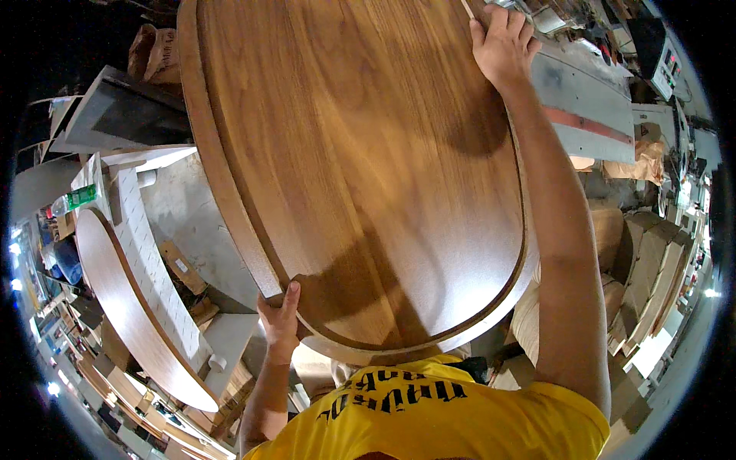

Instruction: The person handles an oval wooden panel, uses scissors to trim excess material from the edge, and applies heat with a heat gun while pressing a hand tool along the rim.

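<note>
1. One big oval wooden panel point(360, 169) up front, walnut-brown, with a stepped rim; a second curved brown panel point(123, 299) of the same finish lies at the left, so two in all.
2. Two hands on that big panel: the left hand point(280, 322) at its lower edge; the right hand point(502, 46) at its far top edge.
3. One clear plastic bottle point(75, 201) with a green label, lying at the left.
4. One white perforated board point(153, 261) beside the second panel.
5. One grey machine table point(586, 107) with a red stripe at the upper right.
6. A stack of pale curved wooden pieces point(652, 268) at the right; at least four, exact count unclear.
</note>
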{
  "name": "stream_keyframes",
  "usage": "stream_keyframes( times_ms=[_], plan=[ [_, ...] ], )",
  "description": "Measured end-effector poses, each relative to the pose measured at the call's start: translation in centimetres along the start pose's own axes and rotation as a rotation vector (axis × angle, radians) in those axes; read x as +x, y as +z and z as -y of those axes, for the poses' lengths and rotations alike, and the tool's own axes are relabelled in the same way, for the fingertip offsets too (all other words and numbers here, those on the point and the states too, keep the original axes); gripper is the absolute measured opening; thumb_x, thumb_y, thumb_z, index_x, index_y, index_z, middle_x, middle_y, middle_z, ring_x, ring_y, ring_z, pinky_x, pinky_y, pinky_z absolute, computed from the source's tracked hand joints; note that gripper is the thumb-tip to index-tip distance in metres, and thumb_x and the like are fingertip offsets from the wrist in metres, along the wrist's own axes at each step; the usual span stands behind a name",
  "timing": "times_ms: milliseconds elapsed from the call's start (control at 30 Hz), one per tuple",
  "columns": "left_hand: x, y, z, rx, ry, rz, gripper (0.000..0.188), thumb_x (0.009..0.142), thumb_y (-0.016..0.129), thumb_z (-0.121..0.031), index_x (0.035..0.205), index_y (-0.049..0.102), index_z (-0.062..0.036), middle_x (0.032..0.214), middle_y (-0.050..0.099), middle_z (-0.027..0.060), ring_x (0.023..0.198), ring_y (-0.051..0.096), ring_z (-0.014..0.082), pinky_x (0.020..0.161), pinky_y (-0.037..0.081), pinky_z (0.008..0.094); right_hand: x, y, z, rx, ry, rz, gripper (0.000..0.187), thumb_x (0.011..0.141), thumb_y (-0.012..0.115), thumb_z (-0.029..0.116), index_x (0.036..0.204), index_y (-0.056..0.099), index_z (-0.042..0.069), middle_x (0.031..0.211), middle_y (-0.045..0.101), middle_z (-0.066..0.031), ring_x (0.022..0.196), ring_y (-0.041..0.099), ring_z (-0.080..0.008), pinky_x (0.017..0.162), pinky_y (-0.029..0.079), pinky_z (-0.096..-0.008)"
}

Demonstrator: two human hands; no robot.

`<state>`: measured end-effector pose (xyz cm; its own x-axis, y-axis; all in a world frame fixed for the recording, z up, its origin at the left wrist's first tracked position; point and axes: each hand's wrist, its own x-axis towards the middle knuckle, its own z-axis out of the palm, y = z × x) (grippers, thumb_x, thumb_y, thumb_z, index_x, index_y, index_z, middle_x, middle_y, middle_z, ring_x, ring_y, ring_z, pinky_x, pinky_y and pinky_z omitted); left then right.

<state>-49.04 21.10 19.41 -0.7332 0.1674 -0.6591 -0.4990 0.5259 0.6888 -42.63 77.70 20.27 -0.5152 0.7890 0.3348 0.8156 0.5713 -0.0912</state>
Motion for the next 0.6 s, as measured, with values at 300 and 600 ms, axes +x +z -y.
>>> stream_keyframes(
  times_ms=[300,600],
  plan=[
    [-1.6,3.7,-1.1,-0.057,0.055,-0.113,0.056,0.087,0.087,-0.031,0.125,0.06,0.0011,0.104,0.068,0.0037,0.091,0.061,0.013,0.082,0.051,0.0298,-10.5,-4.6,-5.8,0.245,-0.05,-0.056,0.058,0.098,0.066,0.034,0.148,0.044,0.014,0.144,0.046,-0.0221,0.132,0.043,-0.0443,0.108,0.034,-0.0595],
    [-1.6,5.3,-1.9,-0.122,-0.03,-0.049,0.062,0.086,0.087,-0.034,0.126,0.059,0.004,0.098,0.068,0.0048,0.085,0.061,0.0125,0.077,0.051,0.0303,-36.3,-15.2,-8.2,0.718,0.813,-0.071,0.065,0.108,0.052,0.032,0.159,0.024,0.002,0.156,0.037,-0.0169,0.141,0.038,-0.0312,0.117,0.029,-0.046]
  ],
)
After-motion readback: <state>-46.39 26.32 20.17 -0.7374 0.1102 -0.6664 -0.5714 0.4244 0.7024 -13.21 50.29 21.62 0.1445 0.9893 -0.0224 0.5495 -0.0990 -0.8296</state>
